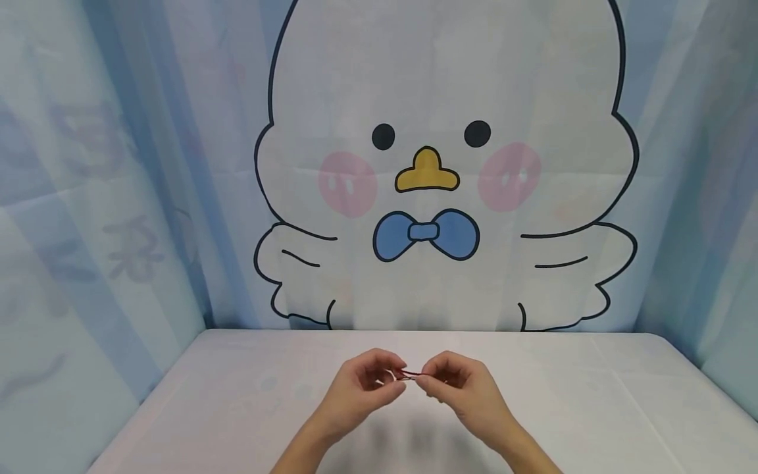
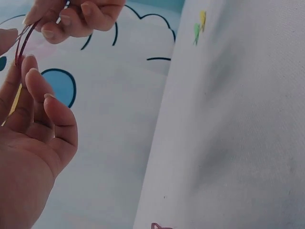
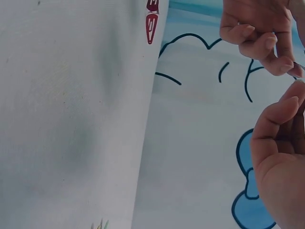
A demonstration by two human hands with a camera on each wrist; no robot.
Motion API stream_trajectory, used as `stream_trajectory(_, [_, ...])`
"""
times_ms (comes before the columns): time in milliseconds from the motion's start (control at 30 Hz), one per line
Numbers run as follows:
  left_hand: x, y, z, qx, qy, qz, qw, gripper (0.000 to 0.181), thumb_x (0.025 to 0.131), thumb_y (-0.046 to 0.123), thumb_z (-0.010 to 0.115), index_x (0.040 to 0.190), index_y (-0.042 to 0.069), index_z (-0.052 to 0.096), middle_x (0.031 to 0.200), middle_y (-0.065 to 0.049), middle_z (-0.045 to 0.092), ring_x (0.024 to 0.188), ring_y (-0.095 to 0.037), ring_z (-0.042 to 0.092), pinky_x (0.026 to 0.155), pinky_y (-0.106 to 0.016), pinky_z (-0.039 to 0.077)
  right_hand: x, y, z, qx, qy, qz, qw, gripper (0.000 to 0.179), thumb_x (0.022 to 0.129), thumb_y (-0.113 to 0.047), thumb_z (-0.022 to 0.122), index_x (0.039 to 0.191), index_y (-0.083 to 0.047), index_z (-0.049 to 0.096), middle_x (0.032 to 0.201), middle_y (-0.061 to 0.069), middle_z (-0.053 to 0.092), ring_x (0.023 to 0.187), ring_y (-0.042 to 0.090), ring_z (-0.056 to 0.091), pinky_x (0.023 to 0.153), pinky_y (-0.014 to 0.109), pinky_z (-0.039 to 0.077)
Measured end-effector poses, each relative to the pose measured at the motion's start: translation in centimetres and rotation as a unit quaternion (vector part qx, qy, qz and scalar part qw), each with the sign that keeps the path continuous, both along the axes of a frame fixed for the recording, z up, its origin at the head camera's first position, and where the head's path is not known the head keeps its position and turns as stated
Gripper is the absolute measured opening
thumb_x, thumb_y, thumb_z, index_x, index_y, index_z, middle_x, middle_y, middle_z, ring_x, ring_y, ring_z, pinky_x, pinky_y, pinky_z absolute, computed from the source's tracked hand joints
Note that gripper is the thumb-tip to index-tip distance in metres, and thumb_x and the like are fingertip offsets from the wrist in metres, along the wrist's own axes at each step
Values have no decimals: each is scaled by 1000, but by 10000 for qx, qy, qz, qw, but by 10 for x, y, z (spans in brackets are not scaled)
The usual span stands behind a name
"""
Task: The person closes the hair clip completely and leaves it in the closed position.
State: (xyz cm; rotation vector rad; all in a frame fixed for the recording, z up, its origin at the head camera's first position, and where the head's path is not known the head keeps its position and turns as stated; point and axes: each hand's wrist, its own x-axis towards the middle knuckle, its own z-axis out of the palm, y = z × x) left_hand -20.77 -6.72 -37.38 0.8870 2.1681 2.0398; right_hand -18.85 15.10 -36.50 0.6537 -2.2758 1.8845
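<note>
A thin dark-red snap hair clip (image 1: 408, 376) is stretched between both hands above the table; its narrow metal parts stand slightly apart in the left wrist view. My right hand (image 1: 468, 395) pinches one end between thumb and index finger. At the other end, my left hand (image 1: 355, 395) holds it at the tips of index finger and thumb, with the remaining fingers loosely bent. From the right wrist view, the fingers hide most of the clip (image 3: 299, 65).
On the white table (image 1: 237, 395) lie red hair clips (image 3: 151, 28) to the left. Toward the right are a yellow clip (image 2: 203, 21) and a green clip (image 2: 196, 33). A curtain printed with a cartoon bird (image 1: 426, 289) hangs behind the table.
</note>
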Motion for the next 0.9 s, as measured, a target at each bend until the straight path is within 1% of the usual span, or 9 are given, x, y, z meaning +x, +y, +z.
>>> stream_trajectory(133, [0,2,-1,-19,-148,125,9998,21,92,5,72,110,-3,66,99,-8,66,84,-15,61,74,-25,50,0,1,0,-90,-122,15,9999,17,91,-13,76,94,1,66,80,2,62,69,11,56,64,26,48])
stream_trajectory(300, [0,3,-2,71,-344,220,9991,19,93,6,72,108,-4,65,97,-8,66,87,-16,60,76,-26,51,0,-1,0,-177,-189,-46,9997,17,91,-12,76,93,2,66,80,2,62,70,11,56,64,25,47])
stream_trajectory(567, [0,7,-5,310,-515,252,9979,18,93,4,71,104,-8,62,92,-5,63,82,-15,57,72,-24,48,0,-3,-2,-204,-172,-279,9993,16,90,-12,77,91,0,66,79,3,62,69,12,57,63,25,47])
stream_trajectory(700, [0,9,-6,427,-605,331,9967,20,94,5,71,104,-10,62,93,-5,65,83,-15,57,74,-24,49,0,-4,-4,-248,-186,-305,9991,15,90,-11,77,90,0,66,79,3,62,69,13,58,64,25,48])
stream_trajectory(800, [1,10,-6,547,-680,405,9954,17,93,4,71,102,-8,63,94,-5,66,83,-16,59,76,-25,50,1,-6,-5,-320,-170,-309,9989,15,90,-10,77,90,0,65,78,3,62,69,13,59,65,26,49])
stream_trajectory(900, [3,12,-6,649,-745,474,9940,7,92,-2,69,98,-3,65,93,-2,68,83,-15,61,75,-25,51,1,-8,-6,-394,-77,-298,9987,15,90,-8,76,90,2,65,78,2,62,68,12,59,65,26,50])
